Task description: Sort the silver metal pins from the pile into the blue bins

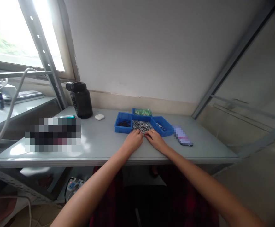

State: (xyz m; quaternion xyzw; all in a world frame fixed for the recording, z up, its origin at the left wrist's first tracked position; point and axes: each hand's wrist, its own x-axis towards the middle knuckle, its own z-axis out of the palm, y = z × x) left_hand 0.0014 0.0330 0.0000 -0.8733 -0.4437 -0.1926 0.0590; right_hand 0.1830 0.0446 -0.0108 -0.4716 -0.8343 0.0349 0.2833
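At the near lip of the middle blue tray [141,118], your two hands meet over a heap of small metal pins [140,125]. Your left hand [134,141] lies knuckles up with its fingertips in the pile; whether those fingers pinch a pin or only rest on the heap, you cannot tell from here. Your right hand [155,138], a ring on one finger, reaches in just beside it, fingers curled toward the same pins, and its grip is likewise too small to read. Both wrists rest low on the grey table [109,148], which probably steadies the fingers for such fine parts.

The trays sit in a tight cluster so everything is within a short reach: a left tray [118,127] with dark pieces, a back tray [141,111] of green parts, a right tray [166,130] nearly bare. Their walls touch, leaving no gap between compartments.

You have open tabletop between the trays and the front edge, and more to your left up to the white case [99,117] and the black jar [81,99]. To your right a blurred flat object [183,137] lies close to the right tray, so room is narrower there.
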